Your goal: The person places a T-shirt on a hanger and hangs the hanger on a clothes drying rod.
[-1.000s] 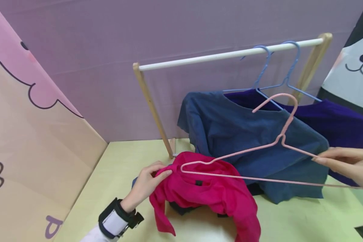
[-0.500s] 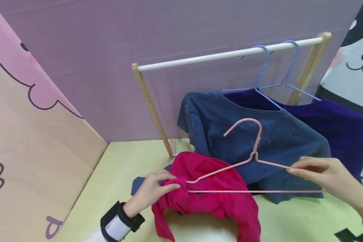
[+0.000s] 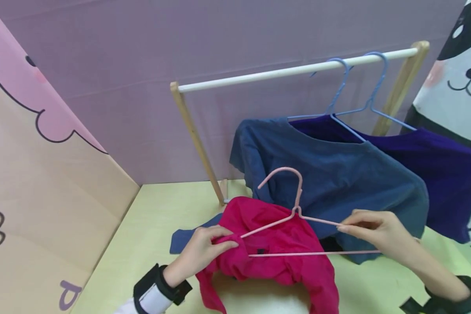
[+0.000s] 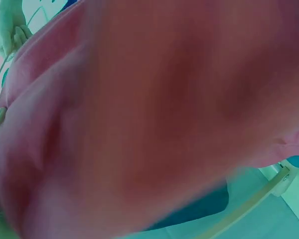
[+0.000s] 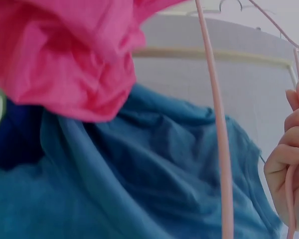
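My left hand [image 3: 208, 250] pinches a bright pink shirt [image 3: 294, 264] at the left side of its neckline, lifting the cloth off the table. With thumb and fingers my right hand [image 3: 370, 229] grips the right shoulder of a pink hanger [image 3: 274, 226]. The hanger's left end lies inside the neck opening, hidden under the cloth; its hook points up and left. In the left wrist view blurred pink cloth [image 4: 154, 109] fills most of the picture. The right wrist view shows the hanger's long bottom bar [image 5: 217, 109] and curled fingers [image 5: 289, 149] around its end.
Behind stands a rack with a white rail [image 3: 255, 78] and wooden posts. From it hang a blue-grey shirt [image 3: 337, 183] and a dark purple shirt [image 3: 439, 161] on blue hangers. A folded blue cloth [image 3: 182, 240] lies beside my left hand on the pale yellow table [image 3: 157, 205].
My right hand has moved left and slightly down, sliding the hanger's left end into the pink shirt's neckline. My left hand has shifted slightly right and down, still pinching the shirt.
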Available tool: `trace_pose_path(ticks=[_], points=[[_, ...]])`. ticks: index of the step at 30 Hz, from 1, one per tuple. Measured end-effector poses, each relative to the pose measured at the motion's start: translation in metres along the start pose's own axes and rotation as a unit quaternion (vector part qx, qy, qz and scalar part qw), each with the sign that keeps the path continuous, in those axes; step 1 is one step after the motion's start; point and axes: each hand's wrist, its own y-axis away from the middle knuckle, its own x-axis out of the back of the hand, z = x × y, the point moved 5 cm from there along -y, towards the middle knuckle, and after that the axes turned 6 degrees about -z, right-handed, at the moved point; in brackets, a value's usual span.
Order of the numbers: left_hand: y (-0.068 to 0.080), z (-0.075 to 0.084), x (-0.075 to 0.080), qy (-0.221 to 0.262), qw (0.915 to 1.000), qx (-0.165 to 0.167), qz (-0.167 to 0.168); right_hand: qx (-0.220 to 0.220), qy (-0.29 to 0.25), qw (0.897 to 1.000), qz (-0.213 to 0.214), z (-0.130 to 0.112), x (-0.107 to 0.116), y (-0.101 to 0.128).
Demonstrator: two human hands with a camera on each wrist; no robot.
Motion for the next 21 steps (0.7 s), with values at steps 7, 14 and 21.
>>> trace_pose_path(ticks=[7, 14, 21], points=[[-0.004, 0.007, -0.006, 0.005, 0.9995, -0.02, 0.023, 0.034, -0.012, 0.999, -0.02, -0.001, -0.029, -0.011], [-0.008, 0.01, -0.014, 0.02, 0.9992, 0.001, 0.035, -0.009, -0.002, 1.0, -0.028, 0.003, -0.048, -0.016], [-0.012, 0.011, -0.018, 0.037, 0.9987, -0.004, 0.034, -0.039, -0.018, 0.999, -0.031, 0.007, -0.064, -0.015]])
